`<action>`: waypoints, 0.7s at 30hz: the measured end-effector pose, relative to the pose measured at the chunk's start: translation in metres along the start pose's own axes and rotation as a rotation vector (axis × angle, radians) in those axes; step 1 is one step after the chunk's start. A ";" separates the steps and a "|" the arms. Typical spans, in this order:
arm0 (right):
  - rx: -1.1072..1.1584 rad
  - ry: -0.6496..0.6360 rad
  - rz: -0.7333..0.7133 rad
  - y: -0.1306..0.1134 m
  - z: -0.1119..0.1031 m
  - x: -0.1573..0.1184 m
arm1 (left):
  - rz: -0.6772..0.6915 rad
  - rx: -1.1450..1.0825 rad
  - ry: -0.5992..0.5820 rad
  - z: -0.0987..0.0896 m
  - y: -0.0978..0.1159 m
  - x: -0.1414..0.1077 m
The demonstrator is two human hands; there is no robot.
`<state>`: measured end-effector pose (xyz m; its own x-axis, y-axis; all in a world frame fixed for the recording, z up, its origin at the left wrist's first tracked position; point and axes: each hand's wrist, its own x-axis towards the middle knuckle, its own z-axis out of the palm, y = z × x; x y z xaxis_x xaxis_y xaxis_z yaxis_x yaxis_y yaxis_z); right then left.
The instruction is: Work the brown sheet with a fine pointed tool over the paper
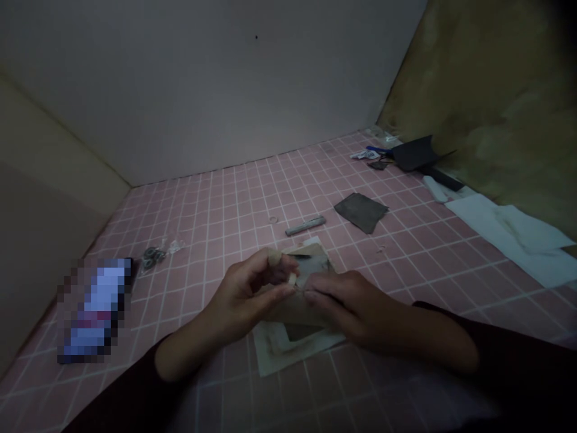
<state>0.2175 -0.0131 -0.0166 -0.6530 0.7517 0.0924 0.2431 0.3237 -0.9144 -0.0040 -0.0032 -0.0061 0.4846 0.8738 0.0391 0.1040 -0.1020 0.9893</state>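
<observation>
My left hand [252,288] is closed in a pinch around a small pale piece [293,279], whose exact kind I cannot make out. A beige wrap [274,258] covers part of one of its fingers. My right hand [347,300] is closed close beside it, its thumb and fingertips pressed together near the pale piece; what they grip is hidden or too thin to name. Both hands are above a stack of brownish sheets and a stained white paper [273,355]. Farther back lie a grey rolled stick [305,225] and a thin ring [273,219].
Dark grey sheets resembling sandpaper [361,212] lie at the back right. A blurred phone-like screen [97,310] is at left, by a clear bag of metal rings [153,256]. White papers [500,234] and a black dustpan-like object [415,155] line the right wall.
</observation>
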 end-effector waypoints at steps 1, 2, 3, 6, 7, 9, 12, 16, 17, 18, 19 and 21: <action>-0.084 0.023 -0.054 0.000 0.001 -0.001 | -0.012 0.010 0.019 0.001 -0.001 0.001; -0.122 0.030 -0.074 0.000 0.002 -0.001 | -0.018 0.029 0.038 0.001 -0.001 0.001; -0.116 0.028 -0.069 0.000 0.002 -0.001 | -0.017 0.049 0.052 0.002 -0.002 0.001; 0.170 -0.043 0.118 -0.002 -0.003 0.002 | 0.019 0.077 0.030 0.000 -0.002 0.001; 0.350 -0.093 0.226 -0.002 -0.006 0.003 | 0.036 0.076 0.005 -0.001 -0.002 0.001; 0.733 -0.215 0.442 -0.002 -0.013 0.006 | 0.063 0.077 -0.050 -0.004 -0.002 0.000; 1.074 -0.338 0.615 0.000 -0.021 0.009 | 0.086 0.073 -0.111 -0.007 0.000 -0.001; 1.070 -0.323 0.634 0.000 -0.018 0.006 | 0.084 0.075 -0.097 -0.006 0.004 -0.001; 1.022 -0.306 0.614 0.000 -0.016 0.005 | 0.092 0.089 -0.100 -0.005 0.004 -0.001; 0.955 -0.277 0.603 0.000 -0.013 0.003 | 0.113 0.094 -0.091 -0.004 0.005 0.000; 0.880 -0.263 0.597 0.000 -0.010 0.001 | 0.126 0.094 -0.077 -0.004 0.006 0.000; 0.625 -0.222 0.526 0.002 -0.006 -0.001 | 0.155 0.070 -0.037 -0.003 0.005 0.002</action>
<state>0.2231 -0.0096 -0.0155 -0.7072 0.5643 -0.4259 0.1560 -0.4631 -0.8725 -0.0048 -0.0008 -0.0010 0.5309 0.8272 0.1839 0.0855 -0.2682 0.9595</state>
